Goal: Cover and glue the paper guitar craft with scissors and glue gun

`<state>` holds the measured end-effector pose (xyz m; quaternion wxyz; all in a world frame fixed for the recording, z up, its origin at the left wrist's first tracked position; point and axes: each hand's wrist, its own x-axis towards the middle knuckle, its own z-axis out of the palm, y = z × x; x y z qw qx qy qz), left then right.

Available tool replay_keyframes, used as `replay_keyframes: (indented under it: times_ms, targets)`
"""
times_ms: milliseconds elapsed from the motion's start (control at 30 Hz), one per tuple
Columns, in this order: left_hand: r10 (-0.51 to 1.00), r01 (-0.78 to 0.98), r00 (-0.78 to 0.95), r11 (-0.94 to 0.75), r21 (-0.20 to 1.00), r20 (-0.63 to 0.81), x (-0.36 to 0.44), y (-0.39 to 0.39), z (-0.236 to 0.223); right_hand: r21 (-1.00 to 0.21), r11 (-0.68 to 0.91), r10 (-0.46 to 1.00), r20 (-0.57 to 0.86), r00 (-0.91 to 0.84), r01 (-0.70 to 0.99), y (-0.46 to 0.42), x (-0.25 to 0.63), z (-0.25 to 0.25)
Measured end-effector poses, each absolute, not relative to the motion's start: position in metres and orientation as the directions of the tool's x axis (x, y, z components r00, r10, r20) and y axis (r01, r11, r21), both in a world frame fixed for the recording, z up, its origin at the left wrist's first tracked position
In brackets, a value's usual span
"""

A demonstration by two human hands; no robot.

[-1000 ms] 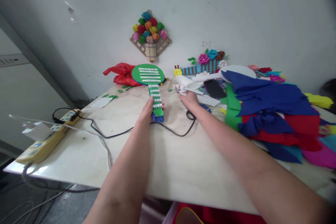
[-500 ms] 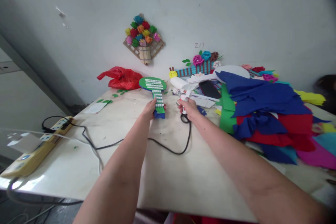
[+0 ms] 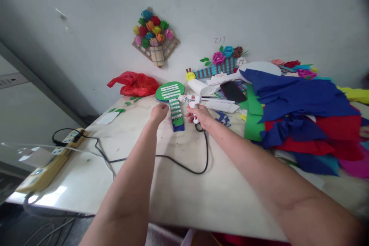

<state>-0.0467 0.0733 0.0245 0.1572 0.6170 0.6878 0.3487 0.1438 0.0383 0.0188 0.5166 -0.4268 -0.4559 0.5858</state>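
My right hand [image 3: 203,116] grips a white hot glue gun [image 3: 195,110] by its handle. The gun's nozzle points left, close to the neck of a green paper guitar [image 3: 170,91]. White strips cross the guitar's round body and neck, and the neck's end is blue. It lies on the table with its body towards the wall. Just left of the neck, my left hand [image 3: 159,113] is closed with its fingers curled; whatever it may hold is hidden. A black cord [image 3: 184,166] trails from the gun across the table.
A yellow power strip [image 3: 54,161] lies at the left, a red plastic bag [image 3: 134,84] near the wall. White paper rolls, a phone [image 3: 233,91] and a pile of coloured felt [image 3: 302,100] are on the right. A paper-flower basket [image 3: 157,55] hangs on the wall.
My right hand has lifted the glue gun from among the papers and brought it left to the guitar. My left hand has let go of the guitar's neck, which now lies on the table.
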Motion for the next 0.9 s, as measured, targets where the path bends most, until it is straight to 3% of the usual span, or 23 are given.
replay_keyframes:
  times_ms: [100,200,300,400,633,767,900]
  targets:
    - [0.982,0.598,-0.063,-0.106,0.795,0.178,-0.057,0.052,0.024,-0.978,-0.087,0.986,-0.057,-0.155,-0.190,0.035,0.145,0.019]
    - [0.969,0.498,0.084,-0.242,0.832,0.232,-0.057,0.032,0.017,-0.982,-0.104,0.979,-0.073,-0.190,-0.157,0.032,0.146,0.020]
    - [0.978,0.390,0.136,-0.201,0.899,0.159,-0.053,0.021,0.006,-0.987,-0.111,0.976,-0.086,-0.200,-0.113,0.029,0.148,0.023]
    - [0.962,0.337,0.190,-0.252,0.907,0.196,-0.051,0.020,-0.002,-0.992,-0.098,0.977,-0.081,-0.198,-0.075,0.028,0.151,0.027]
    - [0.888,0.560,0.235,-0.456,0.692,0.395,-0.054,0.027,-0.006,-0.994,-0.068,0.983,-0.053,-0.173,-0.082,0.034,0.163,0.024]
    - [0.898,0.760,0.194,-0.392,0.518,0.395,-0.055,0.028,-0.005,-0.990,-0.127,0.975,-0.114,-0.192,-0.057,0.031,0.154,0.022]
    - [0.943,0.857,0.136,-0.266,0.441,0.303,-0.053,0.026,-0.002,-0.989,-0.145,0.974,-0.142,-0.175,-0.004,0.022,0.139,0.022]
